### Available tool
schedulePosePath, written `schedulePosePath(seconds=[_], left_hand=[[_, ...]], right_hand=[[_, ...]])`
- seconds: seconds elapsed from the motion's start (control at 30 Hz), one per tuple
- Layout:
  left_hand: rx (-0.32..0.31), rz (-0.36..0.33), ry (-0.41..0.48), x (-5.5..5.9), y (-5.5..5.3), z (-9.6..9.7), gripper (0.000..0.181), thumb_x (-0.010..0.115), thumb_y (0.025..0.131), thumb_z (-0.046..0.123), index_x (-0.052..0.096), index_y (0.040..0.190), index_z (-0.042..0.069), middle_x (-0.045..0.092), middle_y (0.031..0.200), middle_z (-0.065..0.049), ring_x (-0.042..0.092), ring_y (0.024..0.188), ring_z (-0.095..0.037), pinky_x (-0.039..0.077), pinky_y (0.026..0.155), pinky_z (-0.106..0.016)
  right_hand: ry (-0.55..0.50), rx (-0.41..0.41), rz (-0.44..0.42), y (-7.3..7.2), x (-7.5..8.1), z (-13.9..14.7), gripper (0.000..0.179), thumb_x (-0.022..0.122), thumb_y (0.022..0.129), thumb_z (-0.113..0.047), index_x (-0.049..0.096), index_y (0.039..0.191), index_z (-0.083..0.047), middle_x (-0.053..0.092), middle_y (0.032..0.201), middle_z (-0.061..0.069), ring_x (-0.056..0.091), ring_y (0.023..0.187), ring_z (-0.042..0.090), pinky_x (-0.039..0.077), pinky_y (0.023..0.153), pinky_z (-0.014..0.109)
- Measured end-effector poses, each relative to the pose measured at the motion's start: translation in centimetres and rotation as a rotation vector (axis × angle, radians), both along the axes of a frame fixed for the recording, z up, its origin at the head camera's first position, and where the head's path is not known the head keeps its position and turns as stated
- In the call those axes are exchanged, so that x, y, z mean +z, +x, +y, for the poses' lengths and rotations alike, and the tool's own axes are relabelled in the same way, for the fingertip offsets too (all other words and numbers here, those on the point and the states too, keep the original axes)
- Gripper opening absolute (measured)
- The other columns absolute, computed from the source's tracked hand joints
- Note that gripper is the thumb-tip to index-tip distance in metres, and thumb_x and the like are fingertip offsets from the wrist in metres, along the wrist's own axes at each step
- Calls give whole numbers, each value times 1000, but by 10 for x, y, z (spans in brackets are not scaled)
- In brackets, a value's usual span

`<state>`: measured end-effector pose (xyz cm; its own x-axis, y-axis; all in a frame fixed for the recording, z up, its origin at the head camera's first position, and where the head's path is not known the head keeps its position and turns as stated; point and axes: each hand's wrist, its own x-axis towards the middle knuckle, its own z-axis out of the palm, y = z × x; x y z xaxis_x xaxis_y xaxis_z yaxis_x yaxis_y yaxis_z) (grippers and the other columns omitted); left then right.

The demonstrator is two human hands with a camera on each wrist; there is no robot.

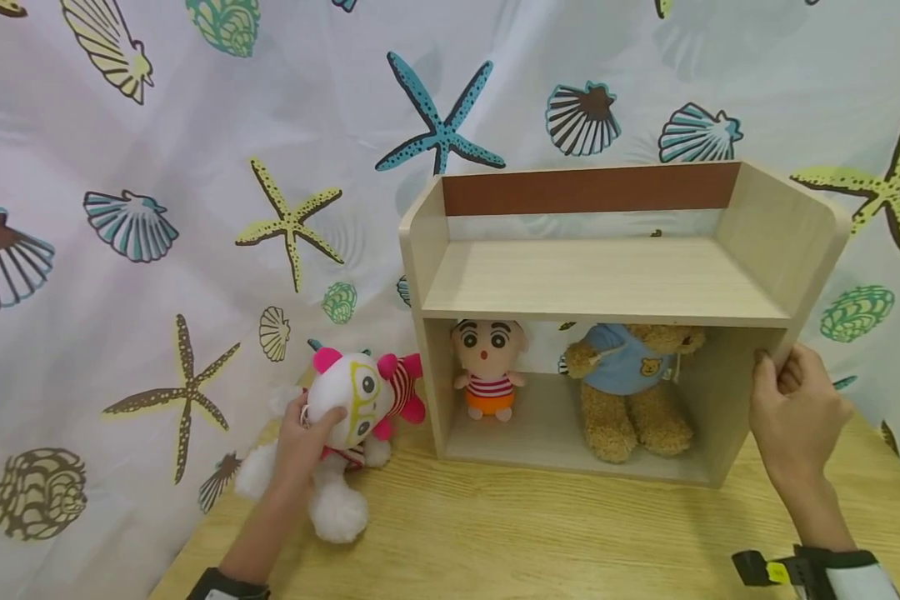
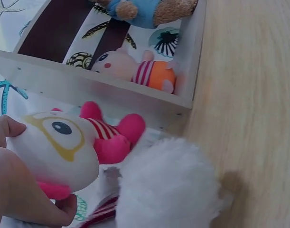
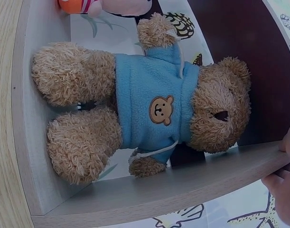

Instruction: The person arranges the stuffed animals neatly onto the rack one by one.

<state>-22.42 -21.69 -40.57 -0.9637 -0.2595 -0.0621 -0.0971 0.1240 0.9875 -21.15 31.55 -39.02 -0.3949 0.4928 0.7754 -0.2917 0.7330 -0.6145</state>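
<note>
My left hand [image 1: 297, 442] grips a plush toy [image 1: 343, 398] by its big white head, thumb and fingers on opposite sides. This toy has pink ears, yellow glasses and a red-striped body, and lies sideways left of the small shelf [image 1: 607, 279]. Just below it sits a fluffy white plush [image 1: 339, 506], partly hidden by my hand. My right hand [image 1: 800, 408] holds the front edge of the shelf's right side panel. Inside the lower compartment, a striped-shirt doll [image 1: 489, 387] stands at the left and a brown teddy bear [image 3: 154, 99] in a blue hoodie at the right.
A light wooden table [image 1: 510, 533] bears the shelf and toys. Behind hangs a white cloth [image 1: 330, 108] printed with starfish and shells. The shelf's upper level has a brown back strip [image 1: 592, 191].
</note>
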Motion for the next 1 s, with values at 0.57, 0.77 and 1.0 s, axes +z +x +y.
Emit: schedulePosePath(seconds=[0.57, 0.77, 1.0], left_hand=[[11, 195, -122, 44, 18, -4, 64, 67, 95, 17, 35, 149, 4, 43, 142, -18, 46, 123, -32, 39, 102, -47], [23, 283, -145, 65, 24, -5, 60, 67, 95, 13, 36, 146, 3, 46, 136, -16, 49, 113, -23, 46, 90, -28], [49, 376, -98, 89, 35, -2, 60, 66, 94, 8, 36, 146, 7, 44, 135, -7, 47, 112, -20, 49, 80, -16]], right_hand=[[-3, -3, -12, -1, -1, 2, 30, 62, 96, -14, 66, 113, 10, 70, 101, 27, 43, 78, -29, 37, 68, 0], [-3, -5, -2, -1, -1, 2, 30, 62, 96, -14, 66, 113, 11, 70, 101, 27, 43, 79, -31, 37, 68, 0], [-7, 5, 12, -2, -2, 3, 28, 64, 94, -11, 66, 111, 11, 70, 99, 27, 45, 78, -31, 36, 67, 0]])
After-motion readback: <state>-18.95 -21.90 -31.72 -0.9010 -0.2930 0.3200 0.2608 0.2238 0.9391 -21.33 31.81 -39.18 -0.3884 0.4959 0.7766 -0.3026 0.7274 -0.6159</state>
